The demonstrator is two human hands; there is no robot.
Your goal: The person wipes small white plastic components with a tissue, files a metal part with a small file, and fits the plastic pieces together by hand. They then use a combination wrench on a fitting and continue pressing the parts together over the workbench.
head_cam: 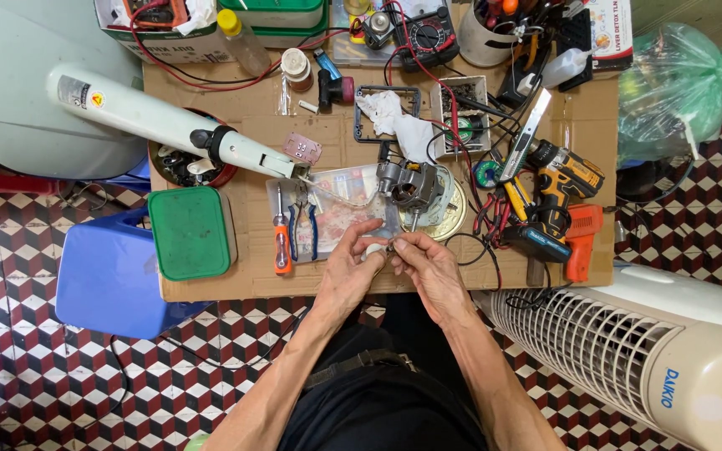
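Fingers of the left hand (351, 266) pinched narrow around a small white part (373, 250), thumb and forefinger closed on it. Right hand (424, 260) fingers also pinched tight, tips meeting the same white part from the other side; what exactly sits between the right fingertips is too small to tell. Both hands touch over the near edge of the cardboard sheet (252, 280), just in front of a grey electric motor (409, 185) that stands on a round metal lid (449, 219). Both forearms come up from the bottom of the view, angled inward, wrists close together, palms facing each other.

Just left of the hands: an orange-handled screwdriver (282, 234) and blue-handled pliers (302, 227) lying on a clear plastic bag (340, 205). Further left a green rectangular lid (190, 232) on a box, and a blue plastic stool (110, 280) beside it. A long white fan pole (148, 117) runs diagonally, with a small round yellow-red sticker and a white rectangular label near its upper end. Right of the hands: a yellow-black cordless drill (563, 179) and an orange tool (582, 238), tangled red and black wires (495, 213). Back edge: a multimeter (428, 32), a white cup of tools (495, 29), a white carton with printed red-blue text at top right (612, 29), a green plastic bag (683, 79). Lower right, a white tower fan (628, 342) with blue lettering on its side.
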